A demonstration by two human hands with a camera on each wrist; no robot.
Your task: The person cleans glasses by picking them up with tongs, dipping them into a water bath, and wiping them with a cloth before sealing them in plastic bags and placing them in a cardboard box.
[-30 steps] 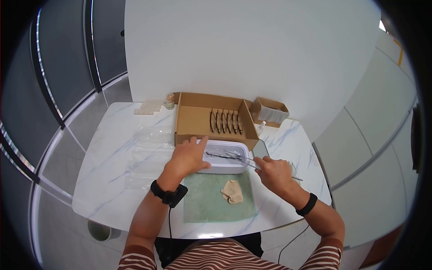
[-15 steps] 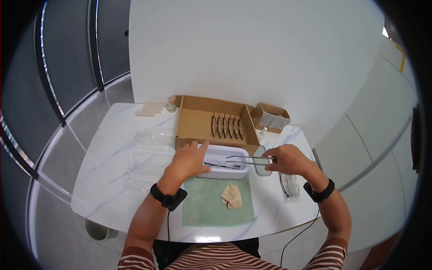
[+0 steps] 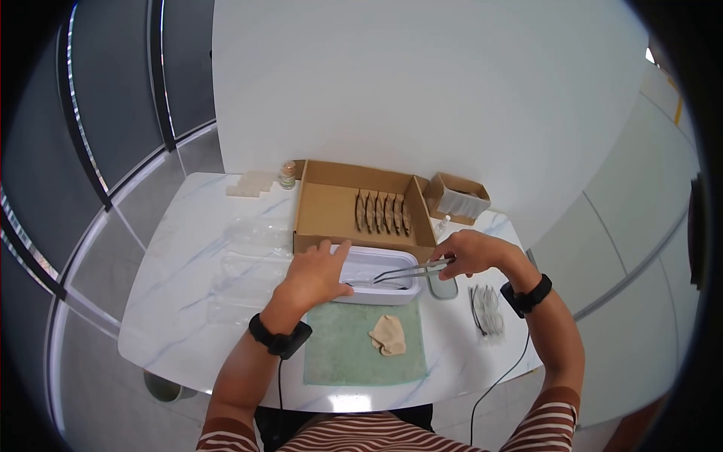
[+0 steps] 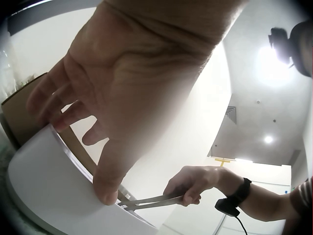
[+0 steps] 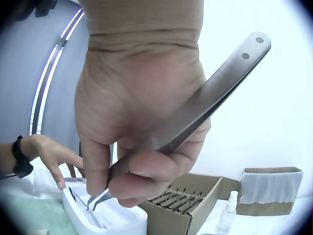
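A white oblong tub (image 3: 376,298) with glasses parts in it stands in front of the cardboard box. My left hand (image 3: 315,273) rests on the tub's left end; in the left wrist view its thumb (image 4: 108,183) lies on the rim and the fingers are spread. My right hand (image 3: 473,253) grips metal tweezers (image 3: 422,274), whose bent tips reach down into the tub. In the right wrist view the tweezers (image 5: 210,95) are pinched between thumb and fingers, tips slightly apart near a thin dark piece; whether they touch it I cannot tell.
The cardboard box (image 3: 324,211) holds several dark-framed glasses. Behind right are a smaller box (image 3: 459,197) and a spray bottle (image 3: 442,224). A beige cloth (image 3: 388,336) lies on the green mat (image 3: 339,361). Wrapped thin parts (image 3: 488,310) lie right, clear packaging (image 3: 252,267) left, a jar (image 3: 288,175) behind.
My right hand first drew back and up to the right, and the tweezers now reach lower into the tub. The glasses parts in the tub have shifted. My left hand stays at its end.
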